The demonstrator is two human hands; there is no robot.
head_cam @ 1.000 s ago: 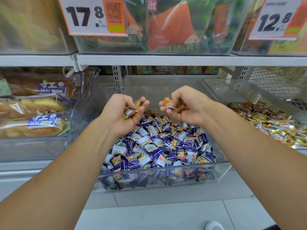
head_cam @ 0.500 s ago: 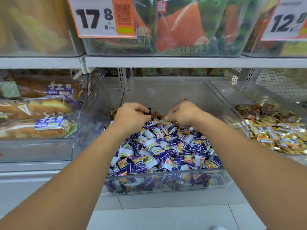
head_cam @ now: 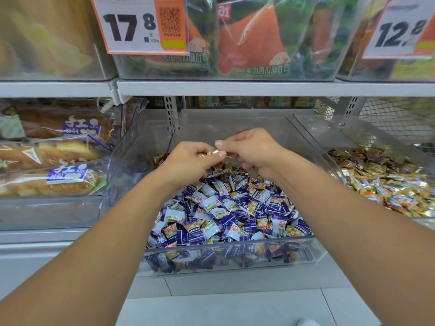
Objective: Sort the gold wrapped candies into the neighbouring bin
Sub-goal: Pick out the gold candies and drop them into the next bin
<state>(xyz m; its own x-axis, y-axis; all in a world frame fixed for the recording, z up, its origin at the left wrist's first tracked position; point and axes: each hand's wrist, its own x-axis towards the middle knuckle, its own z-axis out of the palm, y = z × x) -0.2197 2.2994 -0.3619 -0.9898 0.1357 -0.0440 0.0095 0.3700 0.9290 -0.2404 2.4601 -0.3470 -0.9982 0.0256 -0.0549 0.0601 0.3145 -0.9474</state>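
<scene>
A clear plastic bin (head_cam: 226, 257) in front of me holds a heap of purple and white wrapped candies (head_cam: 226, 208), with some gold wrapped ones at its back. Both hands meet above the back of that heap. My left hand (head_cam: 188, 163) pinches a gold wrapped candy (head_cam: 213, 152) between thumb and fingers. My right hand (head_cam: 251, 149) has curled fingers touching the same candy's far end; brown-gold wrappers show under its palm. The neighbouring bin (head_cam: 329, 128) on the right holds a pile of gold wrapped candies (head_cam: 386, 182).
Bagged bread loaves (head_cam: 54, 165) fill the bin to the left. A shelf edge (head_cam: 235, 88) runs overhead with price tags (head_cam: 138, 24) and packaged goods above it. Wire mesh (head_cam: 397, 118) backs the right bin. Grey floor tiles lie below.
Both hands dipped down into the back of the candy heap, then rose again and came together over one gold candy.
</scene>
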